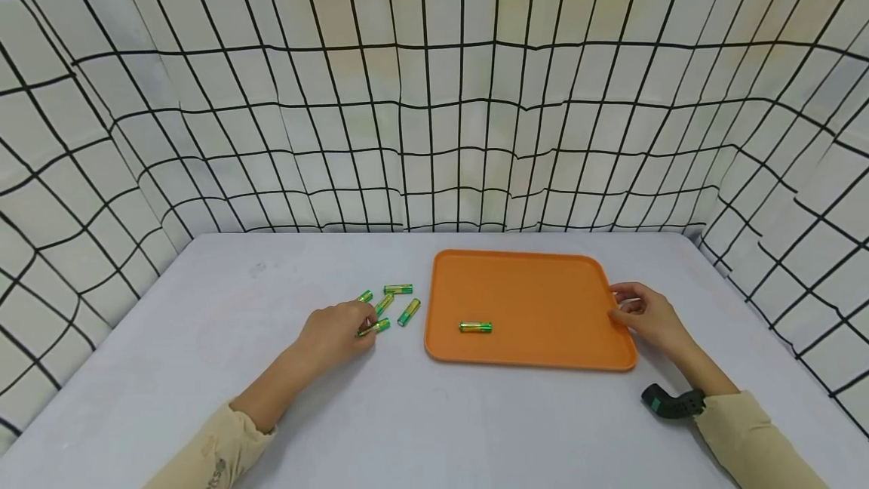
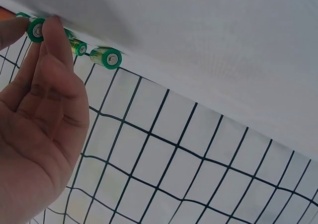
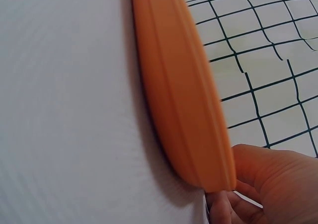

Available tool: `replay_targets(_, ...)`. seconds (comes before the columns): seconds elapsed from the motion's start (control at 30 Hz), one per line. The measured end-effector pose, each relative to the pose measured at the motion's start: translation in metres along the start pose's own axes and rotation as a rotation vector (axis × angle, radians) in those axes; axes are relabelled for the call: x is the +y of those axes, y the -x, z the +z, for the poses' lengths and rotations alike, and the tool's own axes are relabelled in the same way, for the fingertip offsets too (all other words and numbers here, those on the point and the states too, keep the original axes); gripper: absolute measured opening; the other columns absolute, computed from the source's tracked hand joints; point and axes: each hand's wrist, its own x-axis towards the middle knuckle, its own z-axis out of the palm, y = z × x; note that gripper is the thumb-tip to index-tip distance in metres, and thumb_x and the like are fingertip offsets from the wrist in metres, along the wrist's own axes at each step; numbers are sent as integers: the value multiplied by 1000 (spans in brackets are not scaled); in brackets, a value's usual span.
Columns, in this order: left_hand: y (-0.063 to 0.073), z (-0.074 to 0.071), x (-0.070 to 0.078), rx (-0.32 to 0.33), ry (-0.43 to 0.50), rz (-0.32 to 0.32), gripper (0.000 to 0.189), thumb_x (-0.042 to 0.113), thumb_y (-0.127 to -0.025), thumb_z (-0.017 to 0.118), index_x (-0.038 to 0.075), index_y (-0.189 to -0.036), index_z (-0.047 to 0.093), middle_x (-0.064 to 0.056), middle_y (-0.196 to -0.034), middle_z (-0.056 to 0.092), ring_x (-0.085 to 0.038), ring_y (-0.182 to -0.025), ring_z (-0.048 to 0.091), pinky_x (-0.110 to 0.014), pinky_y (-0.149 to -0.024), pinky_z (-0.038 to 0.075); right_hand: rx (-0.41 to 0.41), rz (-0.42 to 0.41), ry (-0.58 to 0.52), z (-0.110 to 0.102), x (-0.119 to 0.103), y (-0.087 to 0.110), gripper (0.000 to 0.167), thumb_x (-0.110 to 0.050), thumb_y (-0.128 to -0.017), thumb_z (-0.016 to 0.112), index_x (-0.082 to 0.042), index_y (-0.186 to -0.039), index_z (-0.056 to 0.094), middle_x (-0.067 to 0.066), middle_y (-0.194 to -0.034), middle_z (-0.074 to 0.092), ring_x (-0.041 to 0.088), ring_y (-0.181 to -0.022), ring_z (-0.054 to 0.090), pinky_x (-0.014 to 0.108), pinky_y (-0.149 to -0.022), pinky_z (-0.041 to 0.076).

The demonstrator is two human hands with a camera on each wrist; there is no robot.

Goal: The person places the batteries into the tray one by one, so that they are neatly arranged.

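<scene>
My left hand (image 1: 337, 332) pinches a green and gold battery (image 1: 382, 325) between thumb and fingers, left of the tray. In the left wrist view, one end of that battery (image 2: 36, 30) shows between the fingertips. Close beyond it, several like batteries (image 1: 409, 312) lie on the white table. A single battery (image 1: 475, 327) lies lengthwise on the orange tray (image 1: 529, 293), toward its left front. At the tray's right edge, my right hand (image 1: 648, 315) holds the rim between thumb and fingers. The right wrist view shows the tray's side wall (image 3: 179, 85) beside this hand.
White walls with a black grid (image 1: 441, 127) rise behind the table and at both sides. A black wrist device (image 1: 672, 403) sits by the right sleeve. White table surface (image 1: 434, 429) lies in front of the tray.
</scene>
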Motion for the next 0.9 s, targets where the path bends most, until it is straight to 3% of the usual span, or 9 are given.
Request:
replay_targets(0.6, -2, -3, 3, 10, -68, 12, 8, 12, -81, 69, 8, -88, 69, 3, -76, 62, -9, -64, 53, -28, -52, 43, -3, 8, 1, 0, 0, 0, 49, -10, -90, 69, 8, -131, 50, 23, -114, 57, 15, -87, 55, 20, -66, 49)
replay_targets(0.9, -5, -5, 8, 44, -64, 49, 10, 10, -81, 69, 8, -90, 70, 3, -77, 63, -9, -63, 53, -26, -50, 41, -5, 12, 9, 0, -1, 0, 50, -12, -90, 69, 8, -132, 49, 23, -114, 57, 20, -89, 55, 20, -66, 49)
